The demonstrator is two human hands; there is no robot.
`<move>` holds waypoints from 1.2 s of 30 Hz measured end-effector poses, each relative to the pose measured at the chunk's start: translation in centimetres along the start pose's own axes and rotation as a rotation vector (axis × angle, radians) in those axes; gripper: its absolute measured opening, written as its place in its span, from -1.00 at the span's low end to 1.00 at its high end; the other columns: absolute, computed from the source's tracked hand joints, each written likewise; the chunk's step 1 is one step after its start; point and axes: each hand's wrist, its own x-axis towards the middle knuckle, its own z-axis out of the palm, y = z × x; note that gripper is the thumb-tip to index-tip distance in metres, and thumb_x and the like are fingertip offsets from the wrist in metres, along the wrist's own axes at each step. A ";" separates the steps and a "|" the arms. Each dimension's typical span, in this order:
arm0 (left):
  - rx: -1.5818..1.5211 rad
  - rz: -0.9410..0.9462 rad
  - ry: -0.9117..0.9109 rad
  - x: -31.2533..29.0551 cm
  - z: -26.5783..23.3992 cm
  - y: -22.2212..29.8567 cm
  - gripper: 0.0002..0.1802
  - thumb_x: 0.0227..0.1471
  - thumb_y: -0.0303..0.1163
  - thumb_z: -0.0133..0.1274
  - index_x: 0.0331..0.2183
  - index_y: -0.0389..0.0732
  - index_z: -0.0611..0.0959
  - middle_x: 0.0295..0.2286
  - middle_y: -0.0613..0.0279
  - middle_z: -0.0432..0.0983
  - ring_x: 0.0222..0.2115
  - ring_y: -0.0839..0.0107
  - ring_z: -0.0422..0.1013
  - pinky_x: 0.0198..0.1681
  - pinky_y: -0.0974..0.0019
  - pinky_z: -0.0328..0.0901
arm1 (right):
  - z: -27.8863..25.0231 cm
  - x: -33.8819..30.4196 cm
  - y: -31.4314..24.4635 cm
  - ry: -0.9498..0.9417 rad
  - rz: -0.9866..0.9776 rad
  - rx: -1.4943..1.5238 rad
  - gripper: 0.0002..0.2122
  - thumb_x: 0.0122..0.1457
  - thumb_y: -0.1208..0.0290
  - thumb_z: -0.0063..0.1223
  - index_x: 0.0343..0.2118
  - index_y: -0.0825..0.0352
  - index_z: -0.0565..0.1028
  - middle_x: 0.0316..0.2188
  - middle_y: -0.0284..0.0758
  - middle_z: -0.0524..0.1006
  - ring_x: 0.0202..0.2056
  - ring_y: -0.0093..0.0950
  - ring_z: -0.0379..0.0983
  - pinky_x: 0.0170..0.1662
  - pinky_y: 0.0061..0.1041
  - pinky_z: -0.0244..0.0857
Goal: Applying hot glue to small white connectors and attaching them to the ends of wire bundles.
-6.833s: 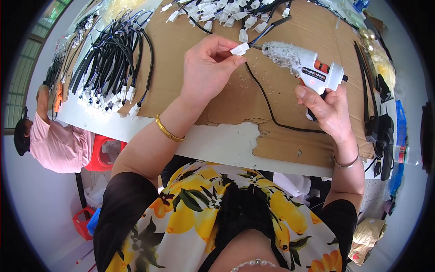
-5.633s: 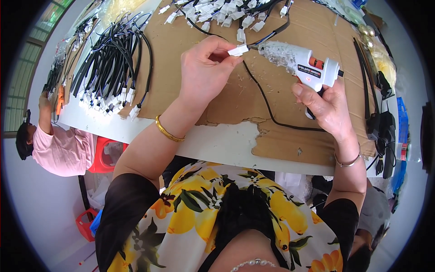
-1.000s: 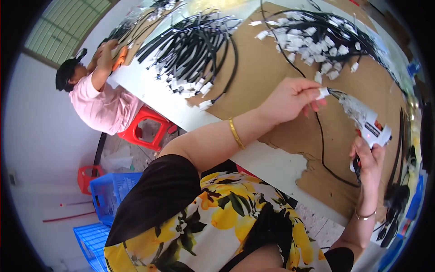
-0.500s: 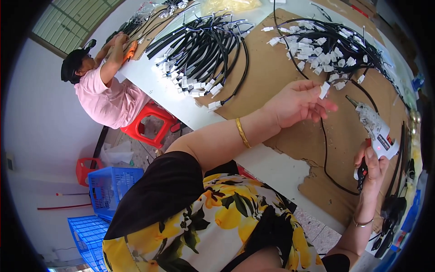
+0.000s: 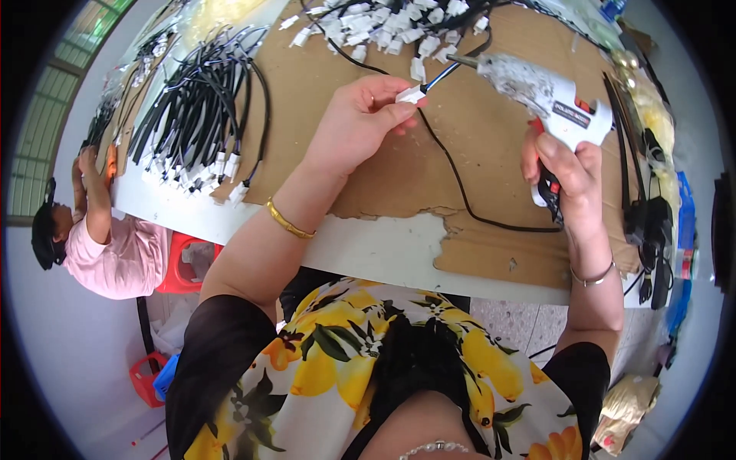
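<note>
My left hand (image 5: 366, 119) pinches a white plastic connector (image 5: 412, 95) between thumb and fingers. From the connector's far end, thin blue and black wires run up to the right into a black cable. In my right hand (image 5: 571, 169) is a white hot glue gun (image 5: 543, 96), its barrel wrapped in crinkled silvery material and smeared. The gun's metal nozzle points left, close to the wires and a little above the connector. Its black cord (image 5: 460, 180) loops over the cardboard. Beyond my hands lies a pile of black cables with white connectors (image 5: 376, 27).
Brown cardboard (image 5: 345, 184) covers much of the white table (image 5: 368, 245). A bundle of black cables (image 5: 195, 107) lies to the left. Black adapters and cords (image 5: 650, 230) lie at the right edge. A person in pink (image 5: 115, 253) works at the far left near a red stool (image 5: 184, 261).
My view has swung to the right. The connector in my left hand is now turned so its wires show, and the glue gun's nozzle has come close to them.
</note>
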 end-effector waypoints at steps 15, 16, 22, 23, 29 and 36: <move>-0.446 -0.212 -0.087 -0.4 0.4 1.0 -0.66 -0.04 -0.50 -0.03 -0.15 -0.34 0.47 -0.54 0.26 0.41 -0.60 0.55 0.24 -0.51 0.49 0.22 | -0.8 0.0 0.7 -0.031 -0.010 -0.004 -0.78 0.04 0.26 -0.09 -0.53 0.34 0.37 -0.72 -0.42 0.34 -0.65 -0.68 0.22 -0.58 -0.71 0.09; -0.445 -0.213 -0.086 -0.5 0.3 0.8 -0.66 -0.04 -0.50 -0.03 -0.15 -0.34 0.47 -0.54 0.26 0.41 -0.60 0.55 0.24 -0.51 0.49 0.22 | -0.8 0.0 0.7 -0.036 -0.024 0.001 -0.77 0.04 0.25 -0.08 -0.56 0.33 0.36 -0.73 -0.42 0.34 -0.65 -0.68 0.22 -0.58 -0.71 0.09; -0.004 -0.089 -0.090 -0.7 0.9 0.6 -0.72 -0.06 -0.56 -0.02 -0.22 -0.31 0.52 -0.50 0.29 0.45 -0.56 0.57 0.31 -0.46 0.52 0.25 | -0.6 0.0 0.2 -0.033 0.008 -0.021 -0.76 0.04 0.25 -0.10 -0.58 0.34 0.38 -0.73 -0.43 0.33 -0.65 -0.68 0.22 -0.58 -0.71 0.09; 0.103 -0.012 -0.039 -0.7 1.0 0.4 -0.75 -0.09 -0.58 -0.01 -0.25 -0.29 0.55 -0.50 0.30 0.46 -0.54 0.59 0.33 -0.45 0.53 0.26 | -0.6 0.0 0.2 -0.031 0.010 -0.021 -0.76 0.04 0.25 -0.10 -0.58 0.34 0.38 -0.73 -0.43 0.33 -0.65 -0.68 0.22 -0.58 -0.71 0.09; 0.347 0.195 0.213 -0.5 1.2 0.4 -0.80 -0.16 -0.64 0.02 -0.38 -0.25 0.59 -0.52 0.31 0.49 -0.54 0.61 0.37 -0.45 0.54 0.29 | -0.7 0.1 -0.2 -0.073 0.023 -0.059 -0.77 0.04 0.26 -0.09 -0.55 0.36 0.38 -0.73 -0.43 0.33 -0.64 -0.69 0.23 -0.57 -0.72 0.09; 0.481 0.457 0.326 -0.3 1.5 0.7 -0.80 -0.22 -0.65 0.04 -0.42 -0.23 0.59 -0.51 0.21 0.50 -0.55 0.46 0.41 -0.45 0.48 0.30 | -0.4 -0.1 -0.1 -0.033 0.036 -0.037 -0.81 0.00 0.32 -0.03 -0.47 0.36 0.39 -0.72 -0.43 0.35 -0.66 -0.68 0.24 -0.59 -0.70 0.10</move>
